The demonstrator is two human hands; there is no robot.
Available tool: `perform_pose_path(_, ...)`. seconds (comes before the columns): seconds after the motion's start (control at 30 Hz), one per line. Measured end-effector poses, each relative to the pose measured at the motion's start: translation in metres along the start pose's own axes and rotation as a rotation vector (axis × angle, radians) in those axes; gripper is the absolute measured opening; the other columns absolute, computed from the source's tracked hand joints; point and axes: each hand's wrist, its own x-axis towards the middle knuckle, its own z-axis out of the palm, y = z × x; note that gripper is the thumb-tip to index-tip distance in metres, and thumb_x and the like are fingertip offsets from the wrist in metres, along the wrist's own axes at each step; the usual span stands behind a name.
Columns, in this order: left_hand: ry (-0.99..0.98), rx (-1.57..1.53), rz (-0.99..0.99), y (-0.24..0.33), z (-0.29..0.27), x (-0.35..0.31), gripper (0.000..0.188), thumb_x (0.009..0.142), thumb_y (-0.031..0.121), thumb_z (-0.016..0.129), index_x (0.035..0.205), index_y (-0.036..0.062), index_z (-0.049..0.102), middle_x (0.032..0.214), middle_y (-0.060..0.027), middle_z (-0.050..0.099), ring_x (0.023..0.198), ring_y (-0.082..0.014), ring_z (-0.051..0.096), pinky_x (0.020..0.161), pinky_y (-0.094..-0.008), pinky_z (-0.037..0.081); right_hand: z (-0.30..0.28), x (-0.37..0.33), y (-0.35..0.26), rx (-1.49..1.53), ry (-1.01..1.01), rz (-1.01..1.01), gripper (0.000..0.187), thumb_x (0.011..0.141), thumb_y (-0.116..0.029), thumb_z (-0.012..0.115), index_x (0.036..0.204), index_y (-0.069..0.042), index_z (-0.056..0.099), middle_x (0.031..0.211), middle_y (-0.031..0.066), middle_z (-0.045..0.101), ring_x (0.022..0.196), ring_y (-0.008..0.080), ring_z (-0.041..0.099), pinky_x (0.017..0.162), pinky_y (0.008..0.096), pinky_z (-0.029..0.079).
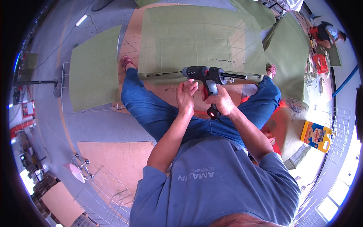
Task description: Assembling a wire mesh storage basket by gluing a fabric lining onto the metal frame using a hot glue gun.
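Black and grey, the gun-shaped tool [204,74] is clamped by the fingers of the right hand [221,100] between the knees [131,90]; whether the left hand's [185,97] bent fingers are closed cannot be told. The green sheet's [189,34] near edge is partly blocked.

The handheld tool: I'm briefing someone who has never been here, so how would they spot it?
Find the wide green sheet at the top centre of the head view. At its lower edge in the picture, between the knees of the blue jeans, is the handheld tool. Its black-and-grey pistol shape sets it apart from the flat green sheet.
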Motion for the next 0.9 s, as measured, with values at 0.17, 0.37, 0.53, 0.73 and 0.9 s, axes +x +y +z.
perform_pose_path(0.17, -0.029, 0.027, -0.036, -0.009, 0.014, -0.006, 0.031, 0.110, 0.030, 0.056, 0.117, -0.0009, 0.058, 0.122, -0.0124, 0.067, 0.110, -0.0232, 0.071, 0.100, -0.0358, 0.058, -0.017, -0.011, 0.006, 0.009, 0.043, -0.008, 0.042, 0.068, -0.005, 0.067, 0.109, 0.000, 0.064, 0.089, 0.0052, 0.065, 0.086, 0.0166, 0.062, 0.081, 0.0305, 0.050)
perform_pose_path(0.37, -0.090, 0.057, -0.085, -0.021, 0.031, -0.010, 0.036, 0.111, 0.032, 0.055, 0.117, -0.0023, 0.061, 0.124, -0.0131, 0.066, 0.109, -0.0213, 0.069, 0.099, -0.0353, 0.056, -0.037, -0.029, 0.006, 0.002, 0.078, 0.020, 0.040, 0.068, -0.003, 0.068, 0.108, 0.001, 0.064, 0.090, 0.0053, 0.065, 0.085, 0.0162, 0.062, 0.082, 0.0299, 0.050)
perform_pose_path(0.53, -0.134, 0.095, -0.126, -0.028, 0.048, -0.017, 0.035, 0.111, 0.030, 0.053, 0.119, -0.0024, 0.061, 0.123, -0.0126, 0.067, 0.109, -0.0214, 0.069, 0.100, -0.0349, 0.057, -0.050, -0.046, 0.008, 0.025, 0.169, -0.005, 0.024, 0.072, -0.010, 0.069, 0.094, -0.002, 0.064, 0.082, 0.0039, 0.064, 0.078, 0.0151, 0.059, 0.075, 0.0311, 0.047)
perform_pose_path(0.73, -0.198, 0.129, -0.161, -0.042, 0.061, -0.022, 0.034, 0.112, 0.029, 0.051, 0.120, -0.0025, 0.061, 0.124, -0.0132, 0.068, 0.110, -0.0219, 0.070, 0.101, -0.0349, 0.057, -0.071, -0.060, 0.018, -0.005, 0.213, 0.024, 0.038, 0.068, -0.004, 0.070, 0.105, 0.001, 0.065, 0.089, 0.0030, 0.063, 0.083, 0.0142, 0.059, 0.080, 0.0287, 0.048)
perform_pose_path(0.9, -0.233, 0.159, -0.180, -0.048, 0.072, -0.027, 0.036, 0.112, 0.031, 0.052, 0.120, -0.0022, 0.062, 0.124, -0.0129, 0.068, 0.110, -0.0217, 0.070, 0.101, -0.0351, 0.056, -0.082, -0.072, 0.021, -0.020, 0.267, 0.033, 0.036, 0.067, -0.006, 0.071, 0.103, 0.000, 0.065, 0.087, 0.0020, 0.062, 0.081, 0.0138, 0.057, 0.079, 0.0289, 0.047)
